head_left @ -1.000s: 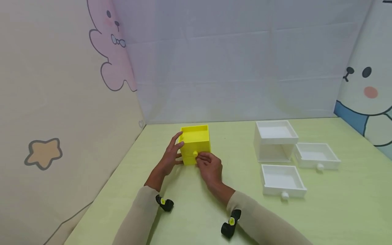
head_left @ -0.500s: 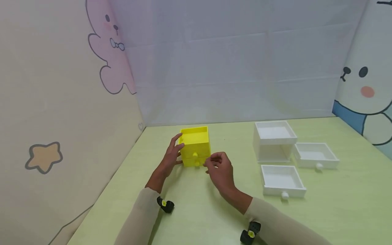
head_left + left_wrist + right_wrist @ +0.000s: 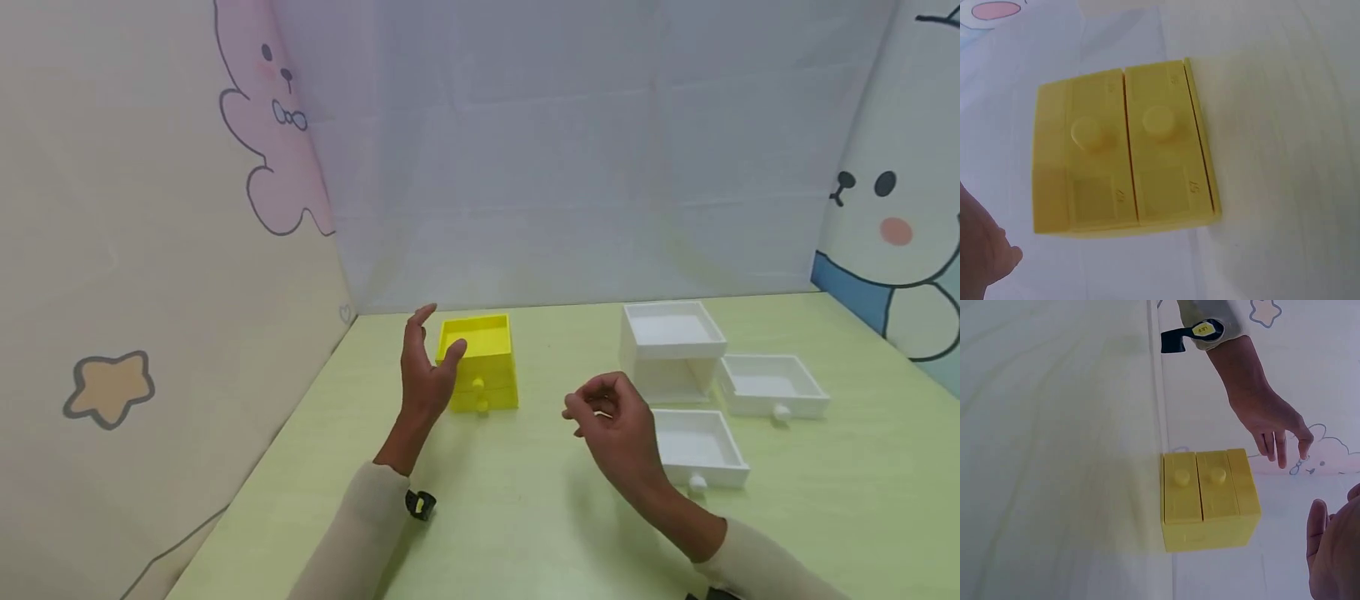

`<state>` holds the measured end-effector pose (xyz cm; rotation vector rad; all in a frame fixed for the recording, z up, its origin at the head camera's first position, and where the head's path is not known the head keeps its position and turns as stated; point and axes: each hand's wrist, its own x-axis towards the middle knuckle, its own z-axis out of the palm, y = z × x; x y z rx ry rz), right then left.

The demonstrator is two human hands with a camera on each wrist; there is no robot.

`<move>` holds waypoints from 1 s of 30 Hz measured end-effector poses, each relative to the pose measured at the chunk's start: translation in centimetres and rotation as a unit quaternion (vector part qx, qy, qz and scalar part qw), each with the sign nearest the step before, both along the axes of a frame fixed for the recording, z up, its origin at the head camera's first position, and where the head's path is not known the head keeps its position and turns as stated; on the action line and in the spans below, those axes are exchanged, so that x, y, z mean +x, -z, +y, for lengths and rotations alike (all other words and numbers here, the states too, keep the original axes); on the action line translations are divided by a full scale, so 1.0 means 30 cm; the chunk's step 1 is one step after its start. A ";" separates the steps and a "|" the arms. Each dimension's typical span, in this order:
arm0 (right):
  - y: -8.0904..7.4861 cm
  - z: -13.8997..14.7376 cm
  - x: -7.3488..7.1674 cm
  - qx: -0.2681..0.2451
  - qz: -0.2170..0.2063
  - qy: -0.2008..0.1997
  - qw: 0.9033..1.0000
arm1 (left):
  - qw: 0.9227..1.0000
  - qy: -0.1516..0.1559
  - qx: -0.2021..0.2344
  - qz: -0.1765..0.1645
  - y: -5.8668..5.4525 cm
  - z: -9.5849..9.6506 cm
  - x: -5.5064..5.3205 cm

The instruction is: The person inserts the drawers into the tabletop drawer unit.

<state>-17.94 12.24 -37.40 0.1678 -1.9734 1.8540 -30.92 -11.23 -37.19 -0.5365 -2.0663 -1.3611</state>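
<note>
A small yellow drawer box (image 3: 495,371) stands on the table, its tray-like top recessed. Both of its drawers sit pushed in, one above the other, each with a round knob, as the left wrist view shows on the upper drawer (image 3: 1091,181) and lower drawer (image 3: 1166,169). My left hand (image 3: 429,379) is raised in front of the box's left side, thumb and fingers spread, holding nothing. To the right, my right hand (image 3: 618,429) hovers over the table away from the box, fingers loosely curled and holding nothing. It partly hides a white drawer (image 3: 693,437).
A white box frame (image 3: 663,367) with an open front stands at the right. Beside it lies a second white drawer (image 3: 776,383) with a round knob. Pale fabric walls (image 3: 562,167) with cartoon prints close off the table (image 3: 517,517) at the back and sides.
My right hand has let go at the lower drawer's knob and drawn back to the right. My left hand has come off the box's left side and lifted.
</note>
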 end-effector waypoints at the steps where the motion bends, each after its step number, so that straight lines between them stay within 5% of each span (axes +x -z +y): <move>1: -0.002 0.020 0.013 0.001 0.007 0.006 1.000 | 1.000 0.000 -0.006 0.016 -0.008 0.019 0.007; 7: -0.008 0.149 0.090 0.028 0.023 0.069 0.997 | 0.994 0.036 -0.057 0.083 -0.057 0.160 0.034; 11: -0.001 0.236 0.135 0.074 0.012 0.102 0.992 | 0.988 0.100 -0.045 0.106 -0.078 0.265 0.055; 14: 0.013 0.299 0.165 0.086 -0.006 0.123 0.989 | 0.984 0.155 -0.016 0.091 -0.089 0.355 0.072; 18: 0.036 0.374 0.186 -0.018 -0.040 0.105 0.994 | 0.976 0.203 0.070 0.019 -0.099 0.484 0.075; 21: 0.051 0.419 0.199 -0.104 -0.071 0.083 0.989 | 0.962 0.222 0.144 -0.063 -0.097 0.573 0.067; 30: 0.078 0.472 0.256 -0.102 -0.204 0.062 0.972 | 0.917 0.220 0.199 -0.266 -0.016 0.713 0.028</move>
